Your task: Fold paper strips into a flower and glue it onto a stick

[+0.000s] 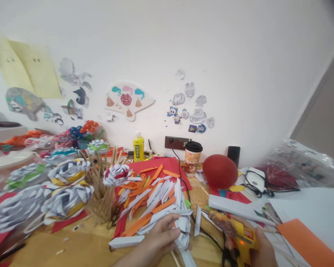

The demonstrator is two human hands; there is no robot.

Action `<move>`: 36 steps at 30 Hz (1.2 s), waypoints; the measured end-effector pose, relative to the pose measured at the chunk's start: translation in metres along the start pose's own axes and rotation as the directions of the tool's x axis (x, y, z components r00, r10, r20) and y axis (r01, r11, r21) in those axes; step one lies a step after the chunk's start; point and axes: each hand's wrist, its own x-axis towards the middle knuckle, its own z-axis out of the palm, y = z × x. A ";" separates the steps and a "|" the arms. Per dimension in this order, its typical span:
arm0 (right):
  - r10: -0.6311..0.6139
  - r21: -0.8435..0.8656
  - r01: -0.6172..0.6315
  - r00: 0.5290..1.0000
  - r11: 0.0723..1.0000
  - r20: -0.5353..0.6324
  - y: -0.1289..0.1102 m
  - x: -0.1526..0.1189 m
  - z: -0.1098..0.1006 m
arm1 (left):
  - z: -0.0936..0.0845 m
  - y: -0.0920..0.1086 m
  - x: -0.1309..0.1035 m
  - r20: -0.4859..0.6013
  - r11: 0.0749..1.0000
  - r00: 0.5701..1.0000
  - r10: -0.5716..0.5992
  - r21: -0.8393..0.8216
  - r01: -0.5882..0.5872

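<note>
Low in the middle, my left hand [163,235] is closed round a small white folded-paper flower [182,231] with a stick below it. My right hand [263,244], at the lower right, grips a yellow hot glue gun [246,239] with an orange light lit on its side. The gun's nozzle end points left toward the flower, and a gap lies between them. Just behind my left hand spreads a pile of folded white and orange paper strips [156,196] on red paper [169,167]. One white strip [197,220] lies between my hands.
Several finished paper flowers [69,200] crowd the left side, beside a holder of wooden sticks [100,193]. Behind stand a yellow bottle [138,147], a lidded paper cup [193,159] and a red balloon [220,171]. A black cord [183,181] crosses the table. Orange paper [308,241] lies at right.
</note>
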 end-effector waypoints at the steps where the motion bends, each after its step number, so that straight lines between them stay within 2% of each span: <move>1: -0.003 -0.006 0.003 1.000 1.000 -0.012 0.000 0.000 0.001 | 0.001 0.001 0.000 0.000 1.000 1.000 0.003 -0.002 -0.003; 7: -0.055 -0.004 0.054 0.998 0.999 -0.034 0.000 -0.001 0.003 | 0.003 0.002 -0.002 -0.018 1.000 1.000 0.001 -0.004 -0.001; 16: -0.096 -0.031 0.096 0.995 0.995 0.025 0.003 0.001 -0.001 | 0.005 0.006 -0.002 -0.007 1.000 1.000 -0.001 0.011 0.001; 21: -0.070 -0.043 0.071 0.997 0.997 0.031 -0.001 -0.001 0.000 | 0.005 0.007 -0.002 -0.004 1.000 1.000 0.006 0.015 -0.006; 27: -0.111 -0.169 0.118 0.993 0.979 0.048 -0.004 -0.003 0.001 | 0.003 0.006 -0.003 -0.003 1.000 1.000 -0.008 0.019 0.008; 32: -0.135 -0.254 0.129 0.991 0.958 -0.004 -0.002 -0.004 0.004 | 0.003 0.004 -0.003 0.001 0.999 1.000 0.000 0.034 0.000; 36: -0.145 -0.280 0.151 0.989 0.948 0.042 -0.001 -0.002 0.005 | 0.004 0.005 -0.003 -0.006 0.999 1.000 -0.002 0.040 0.002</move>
